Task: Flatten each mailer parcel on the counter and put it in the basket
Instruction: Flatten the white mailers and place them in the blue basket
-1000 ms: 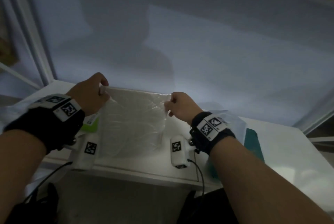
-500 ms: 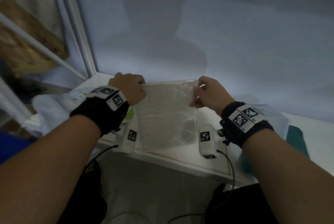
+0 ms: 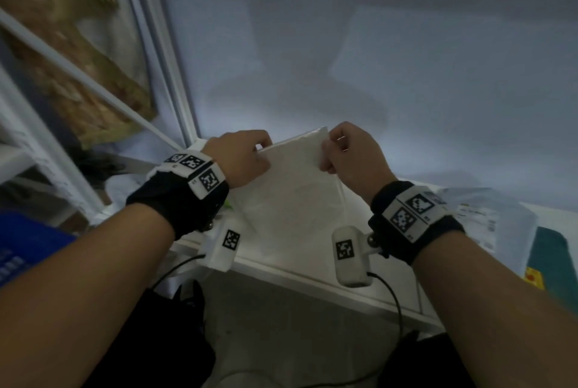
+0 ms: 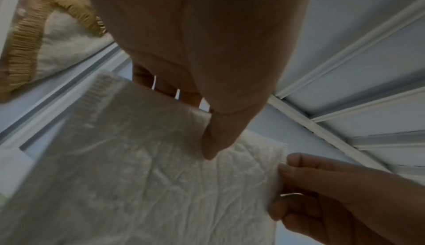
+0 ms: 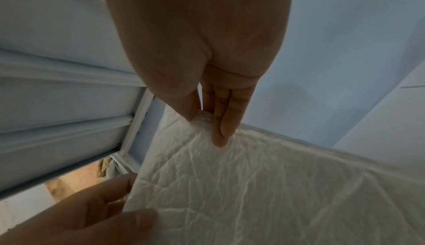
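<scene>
Dimly, both hands pinch mailer top; lower edge hidden behind wrists.

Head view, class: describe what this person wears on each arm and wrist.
Both forearms are bare, with no sleeves. Each wrist carries a black wrist band bearing white tags with black square-pattern markers. A white camera pod, also marked, hangs under each wrist, trailing a thin black cable.

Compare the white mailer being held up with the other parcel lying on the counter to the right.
The white mailer is lifted by its top edge, the left hand and right hand each with a pinching grip at a top corner; the clear parcel lies on the counter, untouched. The mailer is opaque, white and wrinkled; the parcel is see-through with a printed label. Both look thin and soft.
</scene>
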Action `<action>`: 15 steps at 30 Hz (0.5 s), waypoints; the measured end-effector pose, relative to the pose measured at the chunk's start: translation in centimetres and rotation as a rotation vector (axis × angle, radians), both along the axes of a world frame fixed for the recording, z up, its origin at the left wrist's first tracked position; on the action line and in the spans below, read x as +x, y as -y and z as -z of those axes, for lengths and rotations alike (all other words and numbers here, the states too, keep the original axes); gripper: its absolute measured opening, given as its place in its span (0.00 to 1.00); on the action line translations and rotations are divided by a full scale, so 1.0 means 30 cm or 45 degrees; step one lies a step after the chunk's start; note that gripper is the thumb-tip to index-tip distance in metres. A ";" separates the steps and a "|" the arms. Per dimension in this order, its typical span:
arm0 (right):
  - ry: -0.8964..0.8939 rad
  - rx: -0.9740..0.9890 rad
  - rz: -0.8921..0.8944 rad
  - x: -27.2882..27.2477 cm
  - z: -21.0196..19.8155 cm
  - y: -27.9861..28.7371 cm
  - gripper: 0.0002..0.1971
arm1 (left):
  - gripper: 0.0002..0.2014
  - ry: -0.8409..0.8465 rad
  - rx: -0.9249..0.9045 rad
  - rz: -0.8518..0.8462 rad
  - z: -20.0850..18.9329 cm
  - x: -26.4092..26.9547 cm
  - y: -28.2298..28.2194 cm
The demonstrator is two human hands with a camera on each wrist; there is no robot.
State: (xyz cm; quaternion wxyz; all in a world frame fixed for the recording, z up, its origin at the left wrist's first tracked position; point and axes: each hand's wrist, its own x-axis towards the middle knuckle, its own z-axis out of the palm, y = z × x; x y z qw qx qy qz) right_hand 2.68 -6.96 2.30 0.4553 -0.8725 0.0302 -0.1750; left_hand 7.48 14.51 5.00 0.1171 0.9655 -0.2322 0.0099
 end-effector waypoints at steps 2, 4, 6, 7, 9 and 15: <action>0.014 0.007 -0.036 0.008 -0.034 -0.037 0.04 | 0.07 0.024 -0.010 0.066 -0.041 -0.004 -0.020; 0.045 0.032 -0.092 0.022 -0.087 -0.090 0.04 | 0.06 0.096 0.047 0.076 -0.090 -0.001 -0.064; 0.075 0.063 -0.131 0.042 -0.155 -0.151 0.04 | 0.07 0.150 0.065 0.045 -0.145 0.003 -0.127; 0.083 0.085 -0.151 0.049 -0.193 -0.182 0.03 | 0.06 0.158 0.041 0.022 -0.173 0.003 -0.156; 0.090 0.177 -0.221 0.069 -0.283 -0.275 0.02 | 0.05 0.169 -0.044 -0.039 -0.236 -0.007 -0.244; -0.032 0.415 -0.164 0.169 -0.456 -0.563 0.10 | 0.06 0.039 -0.291 -0.311 -0.359 -0.064 -0.613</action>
